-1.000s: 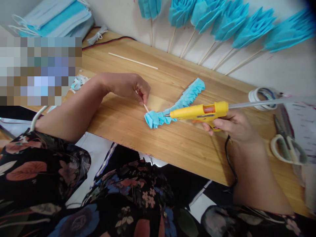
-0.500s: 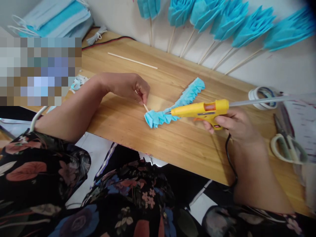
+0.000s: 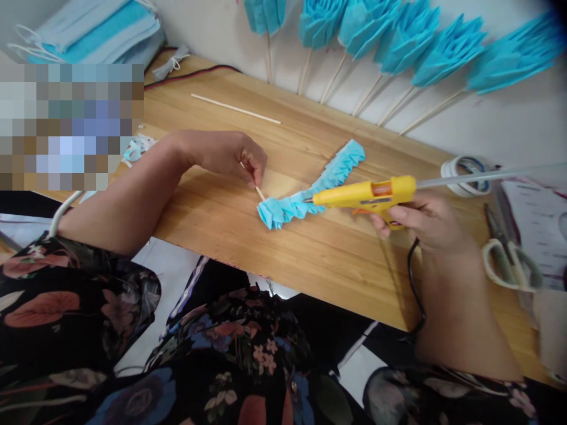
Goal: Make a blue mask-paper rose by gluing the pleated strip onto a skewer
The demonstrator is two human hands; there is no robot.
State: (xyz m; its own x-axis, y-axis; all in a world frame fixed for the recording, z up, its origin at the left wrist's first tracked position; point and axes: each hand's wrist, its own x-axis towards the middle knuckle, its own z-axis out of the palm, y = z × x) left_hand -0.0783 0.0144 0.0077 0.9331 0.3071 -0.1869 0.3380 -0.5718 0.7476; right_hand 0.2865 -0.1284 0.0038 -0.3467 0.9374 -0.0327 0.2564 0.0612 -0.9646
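Between the fingertips of my left hand (image 3: 253, 162) is a thin wooden stick (image 3: 260, 193). Its lower end goes into the rolled end of a pleated blue strip (image 3: 340, 168), which looks like mask fabric and stretches up to the right across the table. My right hand (image 3: 425, 221) is wrapped round the handle of a yellow hot glue gun (image 3: 367, 192). The nozzle points left, over the strip's middle part; whether it touches the fabric I cannot tell. A long clear glue stick (image 3: 460, 178) sticks out of the gun's back.
Blue fabric flowers (image 3: 367, 29) on sticks lean along the wall. A loose stick (image 3: 234, 108) lies on the wooden table (image 3: 212, 218). White tape rolls (image 3: 467, 175) and scissors (image 3: 509, 260) lie at the right. Blue masks (image 3: 95, 29) are stacked at the back left.
My right hand has drawn the glue gun a little to the right along the strip. The left hand keeps its pinch on the stick, and the strip stays in place.
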